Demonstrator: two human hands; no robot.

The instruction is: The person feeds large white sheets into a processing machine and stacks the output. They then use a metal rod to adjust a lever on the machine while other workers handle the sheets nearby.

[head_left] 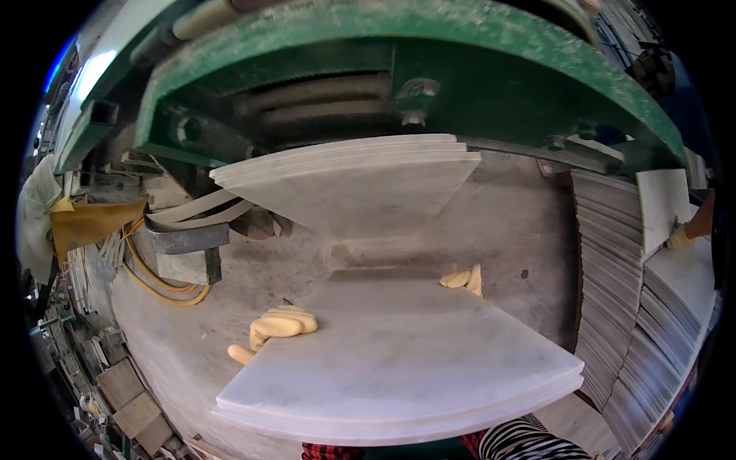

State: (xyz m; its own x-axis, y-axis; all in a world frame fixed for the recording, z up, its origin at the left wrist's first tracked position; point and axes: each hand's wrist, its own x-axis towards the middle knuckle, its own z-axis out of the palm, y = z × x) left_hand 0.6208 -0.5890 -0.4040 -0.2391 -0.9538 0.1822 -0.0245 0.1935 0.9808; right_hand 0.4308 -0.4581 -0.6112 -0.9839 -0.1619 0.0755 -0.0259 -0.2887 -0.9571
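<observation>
A small stack of white-grey stone slabs (399, 345) stands tilted close in front of my body, its thin edges showing along the near side. My left hand (284, 326), in a cream glove, is closed over the left edge of these slabs. At the right edge, toward the lower far corner, the gloved fingers of my right hand (462, 280) curl over the face. Farther off, another group of similar slabs (353, 188) rests at the green machine frame (529, 77), apart from both hands. The undersides of the held slabs are hidden.
Long rows of upright slabs (613, 284) stand at the right, where another person's gloved hand (679, 236) touches a slab. A yellow hose (157, 291) loops beside a stone block (188, 264) on the left. Stacked pieces (142, 414) lie at the lower left.
</observation>
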